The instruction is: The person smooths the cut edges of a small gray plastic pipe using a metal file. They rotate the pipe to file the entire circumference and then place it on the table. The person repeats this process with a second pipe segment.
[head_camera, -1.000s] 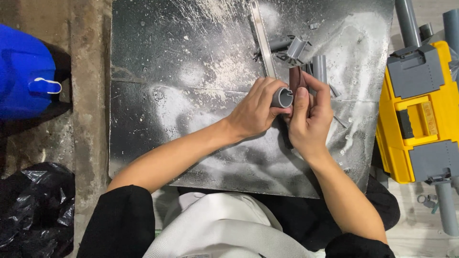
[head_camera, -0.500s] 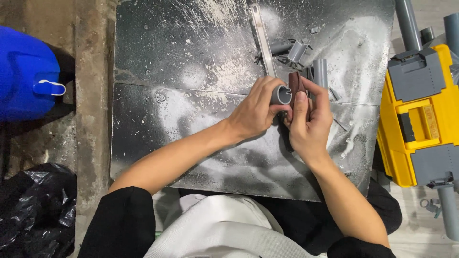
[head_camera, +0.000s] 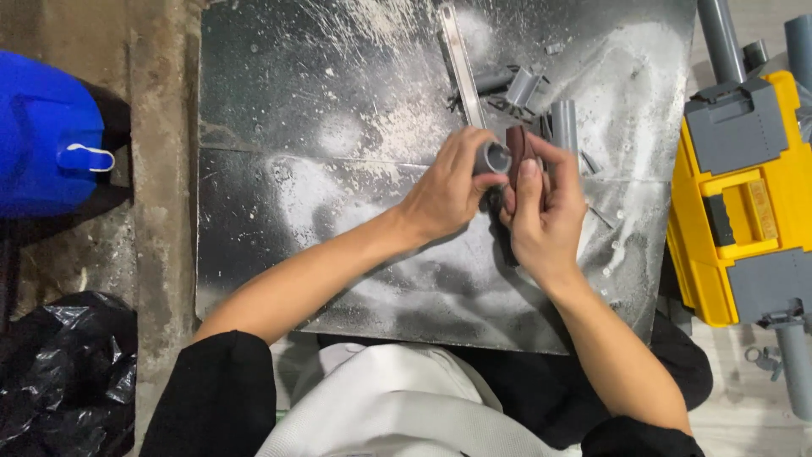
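My left hand (head_camera: 447, 190) grips a short grey pipe piece (head_camera: 493, 157), its open end facing up. My right hand (head_camera: 543, 207) holds a folded strip of dark reddish-brown sandpaper (head_camera: 518, 151) pressed against the pipe's end. Both hands meet over a black, dust-covered mat (head_camera: 321, 237). Just beyond them on the mat lie a long metal blade (head_camera: 459, 59), a grey pipe offcut (head_camera: 563, 125) and several small grey fittings (head_camera: 523, 87).
A yellow and grey toolbox (head_camera: 748, 199) stands at the right, with long grey pipes (head_camera: 721, 38) beside it and more below (head_camera: 795, 372). A blue container (head_camera: 46, 140) sits at the left, a black plastic bag (head_camera: 59, 372) lower left.
My hands have barely shifted; the sandpaper stays against the pipe end, with only a slight turn of the pipe and fingers.
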